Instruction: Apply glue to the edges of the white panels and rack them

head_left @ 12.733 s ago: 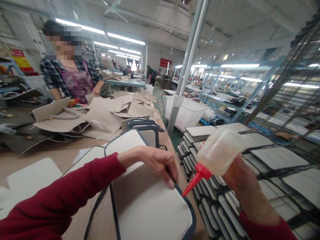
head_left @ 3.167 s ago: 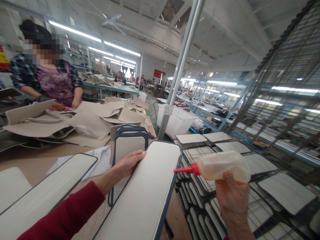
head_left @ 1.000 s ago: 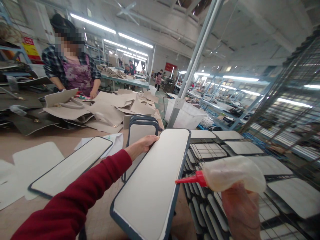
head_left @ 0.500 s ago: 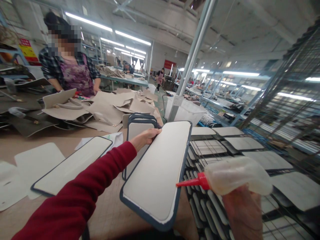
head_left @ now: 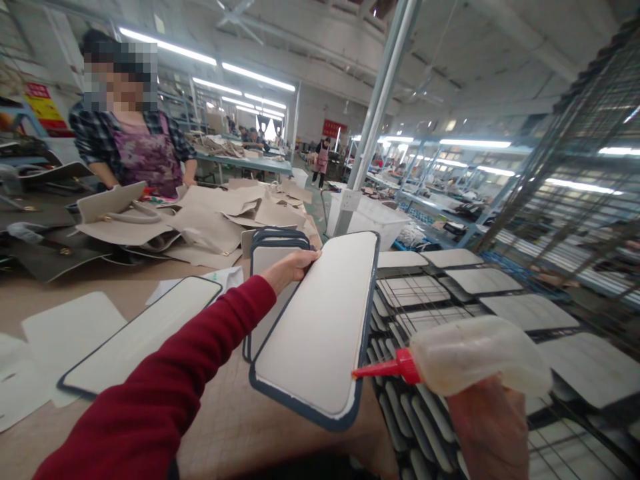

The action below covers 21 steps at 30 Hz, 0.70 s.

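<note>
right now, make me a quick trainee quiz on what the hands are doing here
1. Which hand grips the bottle?
A) left
B) right
C) both
2. True or false: the left hand holds the panel by its edge.
3. Fill in the colour: the bottle's nozzle is ____.

Key:
1. B, the right hand
2. True
3. Red

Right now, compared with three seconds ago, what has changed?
The red nozzle of the bottle has shifted along the right edge of the held panel, toward its near corner. The panel's near end has come into view. Unchanged: left hand grips the panel's left edge; right hand holds the bottle.
</note>
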### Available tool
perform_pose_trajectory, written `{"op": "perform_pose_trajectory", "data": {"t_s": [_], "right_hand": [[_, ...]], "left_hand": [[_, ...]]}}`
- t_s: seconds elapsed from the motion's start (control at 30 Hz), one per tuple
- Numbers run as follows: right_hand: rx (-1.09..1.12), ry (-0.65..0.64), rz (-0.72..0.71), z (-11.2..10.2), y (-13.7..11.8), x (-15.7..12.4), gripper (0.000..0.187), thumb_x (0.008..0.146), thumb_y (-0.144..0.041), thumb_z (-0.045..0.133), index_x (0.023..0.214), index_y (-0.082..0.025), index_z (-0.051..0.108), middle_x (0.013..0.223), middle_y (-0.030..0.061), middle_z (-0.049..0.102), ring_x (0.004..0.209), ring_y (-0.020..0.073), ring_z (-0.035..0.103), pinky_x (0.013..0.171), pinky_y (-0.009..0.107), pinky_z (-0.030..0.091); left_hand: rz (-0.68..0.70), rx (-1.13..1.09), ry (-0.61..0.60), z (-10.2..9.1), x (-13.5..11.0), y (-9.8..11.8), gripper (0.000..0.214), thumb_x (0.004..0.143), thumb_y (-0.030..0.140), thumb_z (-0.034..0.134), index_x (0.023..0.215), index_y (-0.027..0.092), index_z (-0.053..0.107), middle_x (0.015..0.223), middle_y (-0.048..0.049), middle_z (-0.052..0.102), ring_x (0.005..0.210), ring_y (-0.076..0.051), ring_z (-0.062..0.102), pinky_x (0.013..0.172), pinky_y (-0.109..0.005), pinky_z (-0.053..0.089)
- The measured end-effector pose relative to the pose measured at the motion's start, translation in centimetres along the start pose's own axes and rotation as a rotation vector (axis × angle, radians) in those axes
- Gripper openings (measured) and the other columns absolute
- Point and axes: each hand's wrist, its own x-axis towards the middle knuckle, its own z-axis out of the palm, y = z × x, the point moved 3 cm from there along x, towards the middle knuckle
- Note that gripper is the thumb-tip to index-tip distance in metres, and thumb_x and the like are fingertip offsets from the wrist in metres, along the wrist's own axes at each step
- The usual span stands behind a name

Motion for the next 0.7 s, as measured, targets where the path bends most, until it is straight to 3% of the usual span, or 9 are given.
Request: {"op": "perform_pose_trajectory", "data": {"t_s": [0.1, 0.23, 0.37, 0.6, 0.7], "right_hand": [[0.035, 0.054, 0.018, -0.5, 0.1, -0.1, 0.031, 0.060, -0.038, 0.079, 0.079, -0.022, 0.061, 0.080, 0.0066, 0.067, 0.083, 0.0251, 0.064, 0.064, 0.037, 0.056], [0.030, 0.001, 0.068, -1.0, 0.7, -0.3, 0.026, 0.064, -0.037, 0.074, 0.082, -0.023, 0.062, 0.084, 0.0075, 0.067, 0.095, 0.0291, 0.062, 0.072, 0.045, 0.055], [-0.019, -0.015, 0.028, -1.5, 0.9, -0.4, 0.029, 0.064, -0.041, 0.074, 0.082, -0.023, 0.063, 0.083, 0.0071, 0.067, 0.099, 0.0300, 0.061, 0.076, 0.045, 0.054], [0.015, 0.115, 0.030, -0.8, -0.6, -0.5, 0.040, 0.056, -0.039, 0.081, 0.088, -0.021, 0.066, 0.075, 0.0031, 0.068, 0.074, 0.0210, 0.064, 0.060, 0.030, 0.054], [0.012, 0.152, 0.033, -1.2, -0.9, -0.7, 0.044, 0.053, -0.040, 0.083, 0.088, -0.020, 0.066, 0.071, 0.0010, 0.067, 0.066, 0.0168, 0.063, 0.060, 0.026, 0.052]], "left_hand": [[0.008, -0.006, 0.009, 0.1, 0.0, 0.2, 0.019, 0.091, 0.018, 0.050, 0.098, 0.007, 0.064, 0.058, -0.0043, 0.069, 0.040, -0.014, 0.058, 0.050, -0.025, 0.052], [0.017, -0.015, 0.007, 0.3, 0.0, 0.5, 0.020, 0.091, 0.018, 0.050, 0.100, 0.007, 0.064, 0.061, -0.0051, 0.070, 0.040, -0.013, 0.058, 0.050, -0.025, 0.052], [0.020, -0.031, -0.006, 0.3, 0.1, 0.8, 0.021, 0.090, 0.021, 0.052, 0.101, 0.007, 0.064, 0.063, -0.0057, 0.071, 0.041, -0.014, 0.059, 0.051, -0.025, 0.053], [0.026, -0.082, 0.014, 0.3, 0.6, 0.9, 0.022, 0.091, 0.017, 0.049, 0.102, 0.006, 0.065, 0.063, -0.0068, 0.071, 0.041, -0.014, 0.059, 0.053, -0.026, 0.054], [0.028, -0.112, 0.028, 0.4, 0.9, 1.0, 0.022, 0.091, 0.016, 0.049, 0.102, 0.006, 0.064, 0.065, -0.0074, 0.072, 0.044, -0.015, 0.061, 0.055, -0.027, 0.055]]}}
